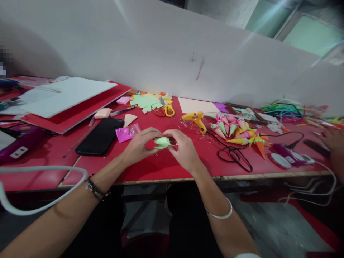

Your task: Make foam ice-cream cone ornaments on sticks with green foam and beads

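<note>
A small light green paper piece (162,142), curled or folded, is held between my two hands above the red table (158,168). My left hand (142,145) has its fingers and thumb closed on the paper's left side. From the right, my right hand (183,147) pinches the paper's other side. Just left of my left hand lies a bright pink packet (127,133). Behind my right hand sits a yellow glue gun (195,120). Yellow-handled scissors (169,110) rest near a pile of green and yellow paper cutouts (147,102).
A black phone (100,137) lies at the left, below white and red boards (70,95). Several small coloured cones (231,127) are heaped right of the glue gun, beside a looped black cord (235,157). Another person's hand (334,141) is at the far right.
</note>
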`<state>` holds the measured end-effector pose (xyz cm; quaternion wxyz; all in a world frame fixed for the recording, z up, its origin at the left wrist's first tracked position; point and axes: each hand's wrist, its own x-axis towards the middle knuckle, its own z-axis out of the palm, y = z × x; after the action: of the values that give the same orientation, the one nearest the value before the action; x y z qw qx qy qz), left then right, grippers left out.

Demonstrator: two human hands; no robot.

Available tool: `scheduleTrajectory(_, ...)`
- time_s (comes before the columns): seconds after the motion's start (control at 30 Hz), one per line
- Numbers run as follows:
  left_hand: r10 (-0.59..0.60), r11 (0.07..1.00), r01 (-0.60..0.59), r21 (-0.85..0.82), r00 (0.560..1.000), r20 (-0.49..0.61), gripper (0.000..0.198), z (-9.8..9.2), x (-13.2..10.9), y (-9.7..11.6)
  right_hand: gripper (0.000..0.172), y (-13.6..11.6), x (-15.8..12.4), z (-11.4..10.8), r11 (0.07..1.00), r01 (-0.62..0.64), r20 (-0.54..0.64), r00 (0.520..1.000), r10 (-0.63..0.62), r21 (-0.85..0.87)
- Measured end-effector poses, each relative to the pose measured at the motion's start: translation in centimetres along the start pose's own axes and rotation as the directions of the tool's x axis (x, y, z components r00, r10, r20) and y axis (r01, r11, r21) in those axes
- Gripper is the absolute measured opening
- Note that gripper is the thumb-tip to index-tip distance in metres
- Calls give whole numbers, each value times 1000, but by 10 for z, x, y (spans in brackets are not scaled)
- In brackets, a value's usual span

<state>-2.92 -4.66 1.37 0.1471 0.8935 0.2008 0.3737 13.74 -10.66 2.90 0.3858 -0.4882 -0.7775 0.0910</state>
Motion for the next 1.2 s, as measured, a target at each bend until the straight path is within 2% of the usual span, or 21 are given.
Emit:
scheduleTrajectory(0.1, -42, 998, 43, -44, 999, 32, 38, 0, 0, 4, 36, -1, 0, -1, 999, -24, -15, 1000, 23, -47)
scheduleTrajectory(0.2, -91, 982, 100, -158, 994, 62, 54, 0, -1, 6, 33, -2, 0, -1, 994, -28, -27, 999, 25, -104)
scheduleTrajectory(0.33, -98, 975, 114, -192, 991, 91, 61, 1, -1, 5, 23, -5, 0, -2, 986, 17, -6, 1000, -18, -163)
scheduleTrajectory(0.47, -87, 992, 89, -95, 996, 22, 58, 1, 0, 3, 22, -6, 0, -2, 986, 5, -20, 1000, -9, -168)
scheduleTrajectory(0.57, -122, 992, 119, -41, 990, -76, 57, 1, 1, 2, 24, -5, -1, 0, 992, -28, -60, 998, 21, -119)
scheduleTrajectory(0.63, -157, 987, 152, -51, 983, -100, 53, 2, 0, 1, 25, -4, -1, 2, 997, -48, -95, 995, 42, -60)
scheduleTrajectory(0.8, -163, 986, 165, 7, 981, -106, 31, 4, -1, 0, 20, -3, 0, 5, 991, -78, -129, 987, 92, 109)
scheduleTrajectory(0.9, -166, 986, 168, 16, 981, -99, 22, 5, -1, 0, 19, -3, 1, 5, 985, -88, -117, 988, 106, 149)
scheduleTrajectory(1.2, -314, 945, 304, -121, 947, -73, 24, 3, 0, -1, 23, -4, 1, 5, 965, -112, -111, 984, 142, 238)
